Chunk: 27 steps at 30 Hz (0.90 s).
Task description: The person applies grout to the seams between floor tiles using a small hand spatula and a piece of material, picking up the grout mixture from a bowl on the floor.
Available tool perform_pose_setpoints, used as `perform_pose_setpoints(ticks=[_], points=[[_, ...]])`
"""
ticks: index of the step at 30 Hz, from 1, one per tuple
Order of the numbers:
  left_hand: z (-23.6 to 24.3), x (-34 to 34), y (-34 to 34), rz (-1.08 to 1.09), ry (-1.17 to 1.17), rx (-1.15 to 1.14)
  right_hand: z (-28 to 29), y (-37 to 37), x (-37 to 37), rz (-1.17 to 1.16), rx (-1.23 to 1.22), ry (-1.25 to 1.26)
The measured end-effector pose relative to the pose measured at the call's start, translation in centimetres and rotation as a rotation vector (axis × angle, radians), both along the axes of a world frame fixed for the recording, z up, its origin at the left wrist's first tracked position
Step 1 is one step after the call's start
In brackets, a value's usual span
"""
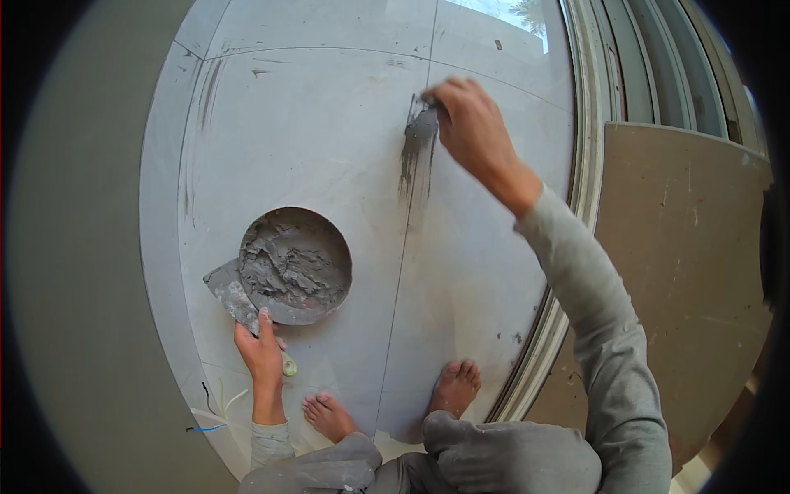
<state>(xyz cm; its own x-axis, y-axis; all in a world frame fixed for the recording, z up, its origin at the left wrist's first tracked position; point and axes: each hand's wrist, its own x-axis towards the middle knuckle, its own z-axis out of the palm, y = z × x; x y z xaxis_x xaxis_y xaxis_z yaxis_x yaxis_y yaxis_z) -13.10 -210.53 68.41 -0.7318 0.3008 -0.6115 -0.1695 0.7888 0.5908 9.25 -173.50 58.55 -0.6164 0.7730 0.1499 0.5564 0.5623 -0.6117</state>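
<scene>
My left hand (262, 356) is closed on a putty knife (232, 296) with a wide, grout-crusted blade and a pale green handle end. Its thumb reaches the near rim of a round bowl (342, 262), and the blade lies against the bowl's left side. Thick grey grout paste (288, 267) partly fills the bowl. Farther off and to the right, my right hand (471, 119) is closed with fingers pinched at a tile joint. Whatever it holds is mostly hidden by the fingers. Just below those fingertips, a dark grey smear of grout (418, 144) covers the joint.
Pale floor tiles (313, 123) carry thin joint lines and dark streaks. A sliding-door track (583, 148) runs along the right, with a brown board (675, 247) beyond it. Loose wires (216, 412) stick out at lower left beside a grey wall (74, 247). My bare feet (455, 389) are close by.
</scene>
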Motion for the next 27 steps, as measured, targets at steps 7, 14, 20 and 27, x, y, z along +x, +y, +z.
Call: perform_pose_setpoints(ticks=[7,14,20,27], points=[[0.5,2.0,1.8,-0.003,0.015,-0.014,1.3,-8.9,3.3,0.145,-0.208,-0.007],[-0.4,3.6,1.5,-0.017,0.004,0.005,2.2,-6.3,5.3,0.034,-0.264,0.03],[-1.5,2.4,0.9,0.014,0.047,-0.002,-3.0,-5.7,1.9,0.133,-0.038,-0.097],[-3.4,1.2,-0.8,0.005,0.016,-0.001,1.5,-18.8,4.4,0.289,-0.509,-0.1]])
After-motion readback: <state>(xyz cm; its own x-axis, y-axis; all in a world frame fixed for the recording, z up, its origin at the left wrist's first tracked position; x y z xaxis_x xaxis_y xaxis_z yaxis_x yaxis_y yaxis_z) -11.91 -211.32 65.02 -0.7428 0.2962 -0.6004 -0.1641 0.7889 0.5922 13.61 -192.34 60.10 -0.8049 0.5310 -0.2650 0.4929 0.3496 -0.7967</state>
